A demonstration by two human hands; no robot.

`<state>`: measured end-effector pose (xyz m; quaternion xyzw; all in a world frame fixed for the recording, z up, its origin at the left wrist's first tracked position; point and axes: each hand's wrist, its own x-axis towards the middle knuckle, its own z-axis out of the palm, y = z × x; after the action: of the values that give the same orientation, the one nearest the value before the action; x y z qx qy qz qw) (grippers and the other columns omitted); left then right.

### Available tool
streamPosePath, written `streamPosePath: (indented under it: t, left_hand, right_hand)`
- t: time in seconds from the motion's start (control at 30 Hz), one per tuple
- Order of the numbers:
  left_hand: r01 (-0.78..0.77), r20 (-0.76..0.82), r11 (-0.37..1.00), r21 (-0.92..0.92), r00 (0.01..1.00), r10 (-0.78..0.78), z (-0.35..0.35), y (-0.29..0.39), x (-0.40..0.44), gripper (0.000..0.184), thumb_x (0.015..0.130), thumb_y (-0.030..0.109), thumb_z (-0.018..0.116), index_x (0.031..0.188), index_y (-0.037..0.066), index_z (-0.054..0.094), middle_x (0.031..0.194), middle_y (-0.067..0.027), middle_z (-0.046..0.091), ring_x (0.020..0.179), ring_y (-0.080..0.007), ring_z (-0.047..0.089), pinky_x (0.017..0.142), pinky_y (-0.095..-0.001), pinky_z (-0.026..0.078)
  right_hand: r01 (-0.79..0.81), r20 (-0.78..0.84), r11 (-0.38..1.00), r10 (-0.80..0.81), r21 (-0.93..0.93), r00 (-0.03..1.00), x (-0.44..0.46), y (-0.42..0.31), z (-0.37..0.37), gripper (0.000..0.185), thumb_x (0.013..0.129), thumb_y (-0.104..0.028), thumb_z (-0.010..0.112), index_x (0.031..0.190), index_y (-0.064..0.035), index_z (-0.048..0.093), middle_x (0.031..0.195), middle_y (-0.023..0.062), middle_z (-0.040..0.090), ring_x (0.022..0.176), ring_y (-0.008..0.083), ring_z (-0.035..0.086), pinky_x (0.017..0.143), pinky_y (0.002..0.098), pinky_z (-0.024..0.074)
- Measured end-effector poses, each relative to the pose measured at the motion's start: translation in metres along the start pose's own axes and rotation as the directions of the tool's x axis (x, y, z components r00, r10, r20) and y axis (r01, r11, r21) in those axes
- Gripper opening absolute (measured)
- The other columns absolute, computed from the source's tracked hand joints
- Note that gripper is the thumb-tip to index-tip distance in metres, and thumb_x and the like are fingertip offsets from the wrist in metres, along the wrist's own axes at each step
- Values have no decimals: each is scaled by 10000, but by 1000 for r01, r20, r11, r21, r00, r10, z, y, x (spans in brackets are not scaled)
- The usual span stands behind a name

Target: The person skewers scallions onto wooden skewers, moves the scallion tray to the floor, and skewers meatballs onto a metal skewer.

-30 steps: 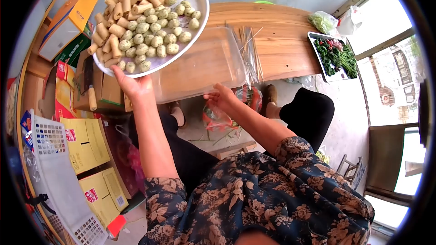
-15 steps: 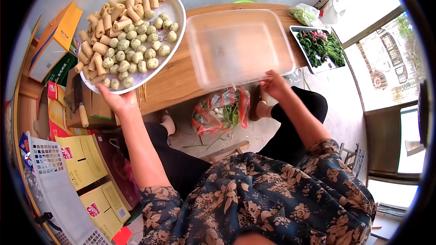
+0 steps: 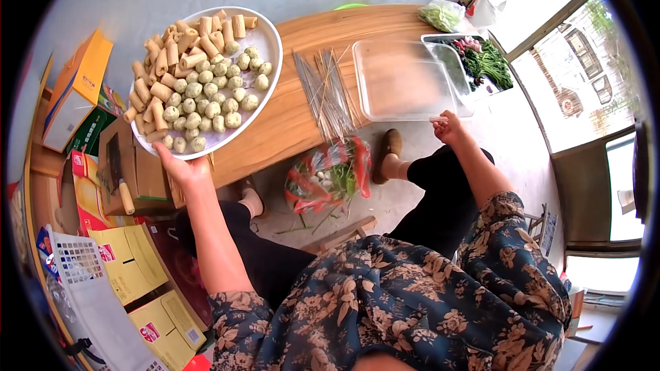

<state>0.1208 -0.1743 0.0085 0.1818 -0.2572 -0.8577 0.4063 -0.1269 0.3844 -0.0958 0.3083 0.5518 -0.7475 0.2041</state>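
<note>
My left hand (image 3: 185, 170) grips the near rim of a round white plate (image 3: 237, 124), held tilted over the left part of the wooden table. Beige rolls (image 3: 161, 62) fill its left and far side, and speckled greenish balls (image 3: 206, 99) lie on the right. My right hand (image 3: 450, 127) is pinched at the near edge of a clear plastic tray (image 3: 402, 82) on the table's right part. Between plate and tray lie metal and wooden skewers (image 3: 326, 93).
A tray of greens (image 3: 491, 65) and a bagged cabbage (image 3: 442, 16) stand at the back right. Below the table edge is a red-striped bag with vegetables (image 3: 328, 177). Cardboard boxes (image 3: 130, 261), a knife (image 3: 124, 189) and a white basket (image 3: 82, 288) are at left.
My right hand and the clear tray have moved right, uncovering the skewers. The plate has shifted left and slightly lower in view, still in my left hand.
</note>
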Motion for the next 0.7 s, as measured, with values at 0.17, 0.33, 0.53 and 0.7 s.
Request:
streamPosePath:
  t: [0.17, 0.33, 0.53, 0.7]
  left_hand:
    - [55, -2, 998, -6, 999, -55, -9, 1, 7, 615, 944, 507, 312, 1410, 109, 264, 1448, -92, 292, 1320, -301, 292, 1063, -524, 275]
    - [93, 60, 994, -51, 994, -90, -19, 0, 11, 651, 917, 509, 405, 1398, 92, 271, 1426, -101, 317, 1293, -296, 332, 1049, -510, 303]
    - [144, 90, 989, -36, 986, -140, -18, 5, 6, 645, 919, 500, 410, 1406, 107, 255, 1426, -100, 315, 1296, -300, 324, 1048, -508, 304]
    - [152, 106, 988, 22, 982, -154, -23, 6, 6, 666, 916, 487, 426, 1411, 83, 236, 1431, -94, 312, 1296, -284, 321, 1072, -467, 274]
  right_hand:
    - [-67, -18, 997, 67, -45, 998, 5, 7, 6, 221, 778, -185, 487, 814, 25, 543, 744, 129, 630, 547, 163, 567, 461, 237, 435]
    - [-64, 0, 998, 64, -23, 998, 11, 10, 23, 227, 778, -194, 489, 834, 20, 541, 745, 121, 637, 542, 157, 569, 454, 229, 433]
    - [-110, 45, 994, 110, -2, 993, 22, 12, 40, 230, 782, -205, 485, 821, 18, 526, 705, 103, 620, 519, 159, 559, 429, 231, 423]
    - [-121, 35, 992, 120, 20, 992, 30, 15, 50, 242, 783, -207, 476, 808, 29, 518, 687, 113, 597, 512, 166, 546, 409, 229, 409]
